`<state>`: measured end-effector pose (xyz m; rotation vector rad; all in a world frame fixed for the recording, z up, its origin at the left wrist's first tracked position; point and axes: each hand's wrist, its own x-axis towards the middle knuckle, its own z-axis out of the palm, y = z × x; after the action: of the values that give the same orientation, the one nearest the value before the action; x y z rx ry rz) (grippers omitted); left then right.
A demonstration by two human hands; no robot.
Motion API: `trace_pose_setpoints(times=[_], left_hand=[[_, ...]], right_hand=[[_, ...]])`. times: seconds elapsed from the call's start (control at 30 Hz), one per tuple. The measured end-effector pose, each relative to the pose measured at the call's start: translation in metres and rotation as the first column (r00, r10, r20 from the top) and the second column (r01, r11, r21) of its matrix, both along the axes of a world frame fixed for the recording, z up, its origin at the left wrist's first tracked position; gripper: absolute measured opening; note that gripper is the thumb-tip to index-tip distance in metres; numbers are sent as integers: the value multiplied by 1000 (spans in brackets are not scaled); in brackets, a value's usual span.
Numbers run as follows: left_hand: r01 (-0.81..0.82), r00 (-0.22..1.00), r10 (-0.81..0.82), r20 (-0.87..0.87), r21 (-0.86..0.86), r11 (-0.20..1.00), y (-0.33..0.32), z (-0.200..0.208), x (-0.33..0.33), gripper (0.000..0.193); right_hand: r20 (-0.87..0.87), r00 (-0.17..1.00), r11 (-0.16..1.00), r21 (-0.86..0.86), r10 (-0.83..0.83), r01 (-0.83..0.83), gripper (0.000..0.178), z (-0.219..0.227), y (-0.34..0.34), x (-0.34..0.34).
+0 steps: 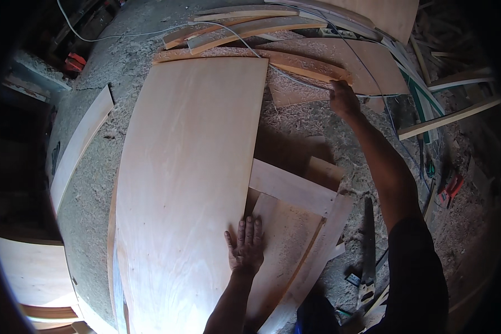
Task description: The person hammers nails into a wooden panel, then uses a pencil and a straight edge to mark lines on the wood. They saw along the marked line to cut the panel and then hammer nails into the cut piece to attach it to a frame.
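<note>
A large pale plywood sheet (pixel 189 150) lies lengthwise in front of me, over a wooden frame (pixel 295 186). My left hand (pixel 246 245) rests flat on the sheet's right edge, fingers stretched out and pointing away. My right arm reaches far forward. My right hand (pixel 344 100) is closed at the right end of a long reddish wooden strip (pixel 306 68). A grey cable (pixel 295 80) also passes at that hand, and what the fingers grip, if anything, is hidden. Wood shavings cover the strip and a thin brown board (pixel 367 69) behind it.
More curved wooden strips (pixel 256 33) lie at the far side. A handsaw (pixel 368 250) lies to the right of the frame, and a red-handled tool (pixel 451 190) farther right. A narrow board (pixel 83 145) lies at left. Shavings litter the concrete floor (pixel 94 183).
</note>
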<state>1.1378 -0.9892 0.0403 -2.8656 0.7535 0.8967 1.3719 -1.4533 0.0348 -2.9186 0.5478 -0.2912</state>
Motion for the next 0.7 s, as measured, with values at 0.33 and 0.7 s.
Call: trace_pose_setpoints(times=[0.33,0.7], left_hand=[[-59,998,58,-22,-85,995,5,-7,0,60],[42,999,-41,-10,69,997,4,-13,1,58]], right_hand=[[-512,766,911,-83,-387,405,69,-28,-16,3],[-67,975,964,-181,-211,196,80,12,-41,50]])
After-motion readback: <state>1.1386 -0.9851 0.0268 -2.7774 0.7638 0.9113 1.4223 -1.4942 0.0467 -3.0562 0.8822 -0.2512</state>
